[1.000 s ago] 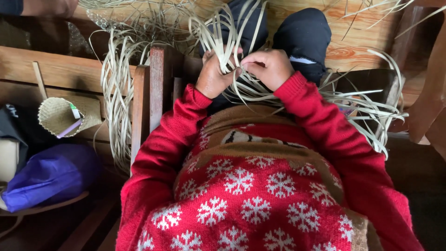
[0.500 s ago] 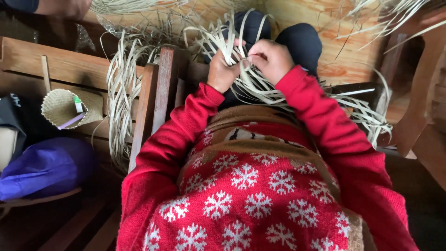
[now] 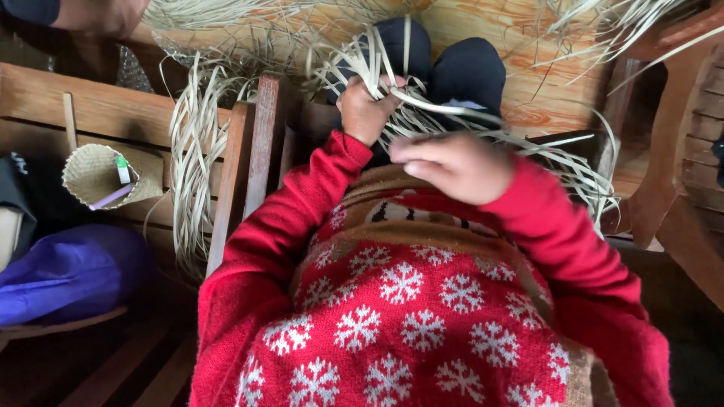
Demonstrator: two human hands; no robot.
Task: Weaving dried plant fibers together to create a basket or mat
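Left hand (image 3: 364,111) at upper centre of the frame, grip closed on a bundle of pale dried straw strips (image 3: 422,113) lying over dark-clad knees, right hand (image 3: 456,166) just below, blurred, fingers loosely curled, pinching one strip, small woven straw basket (image 3: 94,175) at left.

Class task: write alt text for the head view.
A person in a red snowflake sweater grips pale straw strips with the left hand, the right hand raised nearby. A small woven basket sits on a wooden bench at left.
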